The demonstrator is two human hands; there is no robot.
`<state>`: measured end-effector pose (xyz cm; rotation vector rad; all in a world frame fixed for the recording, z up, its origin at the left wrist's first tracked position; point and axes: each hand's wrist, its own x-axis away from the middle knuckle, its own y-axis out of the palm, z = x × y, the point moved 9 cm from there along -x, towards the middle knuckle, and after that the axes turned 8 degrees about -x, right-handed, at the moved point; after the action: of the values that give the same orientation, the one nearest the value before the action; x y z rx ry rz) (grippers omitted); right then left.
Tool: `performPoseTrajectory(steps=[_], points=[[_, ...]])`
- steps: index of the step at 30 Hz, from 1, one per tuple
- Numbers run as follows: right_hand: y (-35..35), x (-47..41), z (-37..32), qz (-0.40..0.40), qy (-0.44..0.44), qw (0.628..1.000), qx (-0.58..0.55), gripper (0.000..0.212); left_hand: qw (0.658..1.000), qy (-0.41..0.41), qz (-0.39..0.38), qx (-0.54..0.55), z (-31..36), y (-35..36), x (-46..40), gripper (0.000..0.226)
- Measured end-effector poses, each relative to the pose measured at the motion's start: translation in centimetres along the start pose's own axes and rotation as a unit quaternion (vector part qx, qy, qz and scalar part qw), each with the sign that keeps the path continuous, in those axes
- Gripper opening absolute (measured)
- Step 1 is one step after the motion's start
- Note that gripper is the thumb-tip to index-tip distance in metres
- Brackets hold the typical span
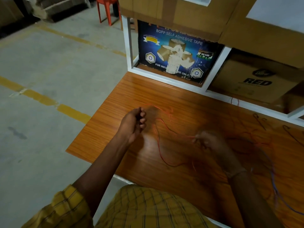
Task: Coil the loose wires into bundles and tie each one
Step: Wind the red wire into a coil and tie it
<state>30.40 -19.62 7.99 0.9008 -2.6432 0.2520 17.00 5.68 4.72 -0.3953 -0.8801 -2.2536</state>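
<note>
My left hand (134,122) is raised over the table (115,112), fingers curled around one end of the red wire (158,142). The wire sags to the table and loops across to my right hand (209,139), which is blurred but pinches it at the fingertips. A blue wire (273,183) lies loose at the right.

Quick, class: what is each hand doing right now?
Left hand: fingers curled, pinching the red wire.
Right hand: blurred, seems to pinch the same red wire.
</note>
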Motion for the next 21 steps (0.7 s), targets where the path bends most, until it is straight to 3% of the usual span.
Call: performPoseTrajectory(steps=[1, 3, 5, 7, 10, 12, 17, 21], points=[[0.3, 0.1, -0.4, -0.008, -0.023, 0.993, 0.113, 0.021, 0.999, 0.005, -0.033, -0.018, 0.1, 0.9, 0.2, 0.028], [1.1, -0.1, 0.1, -0.043, -0.056, 0.970, 0.231, 0.018, 0.990, 0.037, -0.100, -0.091, 0.5, 2.8, 1.1, 0.026], [2.1, -0.1, -0.2, -0.081, -0.056, 0.962, 0.254, 0.016, 0.967, 0.084, -0.144, -0.194, 0.9, 4.4, 2.2, 0.021], [2.3, -0.1, -0.8, -0.061, -0.062, 0.962, 0.257, 0.026, 0.940, 0.125, -0.177, -0.263, 1.2, 5.8, 3.3, 0.020], [-0.1, 0.2, -2.9, 0.107, -0.084, 0.979, 0.150, 0.024, 0.906, 0.158, -0.210, -0.333, 1.5, 7.2, 4.6, 0.027], [-0.7, 0.7, -4.1, 0.150, -0.091, 0.983, 0.050, 0.021, 0.887, 0.173, -0.227, -0.363, 1.6, 7.9, 5.4, 0.028], [0.8, 0.5, -5.7, 0.117, -0.076, 0.990, 0.002, 0.028, 0.860, 0.204, -0.255, -0.392, 2.0, 9.2, 6.7, 0.022], [1.8, -0.4, -4.8, 0.085, -0.037, 0.992, -0.085, 0.015, 0.842, 0.207, -0.284, -0.410, 1.4, 9.7, 7.2, 0.021]])
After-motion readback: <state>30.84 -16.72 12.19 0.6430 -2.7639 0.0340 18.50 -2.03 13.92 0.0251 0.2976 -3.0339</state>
